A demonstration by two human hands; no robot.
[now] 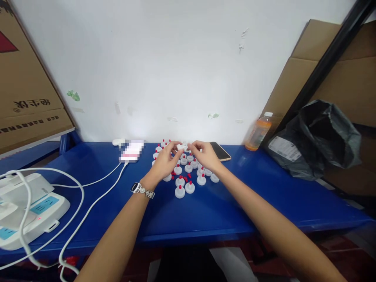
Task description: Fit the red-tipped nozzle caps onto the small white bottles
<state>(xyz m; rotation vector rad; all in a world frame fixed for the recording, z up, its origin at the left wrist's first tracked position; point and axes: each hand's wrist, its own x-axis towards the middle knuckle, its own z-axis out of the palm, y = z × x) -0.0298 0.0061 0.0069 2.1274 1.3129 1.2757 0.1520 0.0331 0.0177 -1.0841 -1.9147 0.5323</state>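
Note:
Both hands meet over a cluster of small white caps with red tips (184, 184) on the blue table (205, 211). My left hand (165, 161), with a watch on the wrist, and my right hand (205, 155) pinch the same small white cap (182, 147) between their fingertips, held just above the cluster. Loose red pieces (185, 179) lie among the caps. Some caps are hidden behind my hands.
A phone (221, 151) lies right of the hands, an orange drink bottle (258, 132) beyond it, and a black plastic bag (317, 137) by cardboard at the right. White cables (96, 196) run to power strips (29, 211) at the left. Another device (131, 150) lies at the back.

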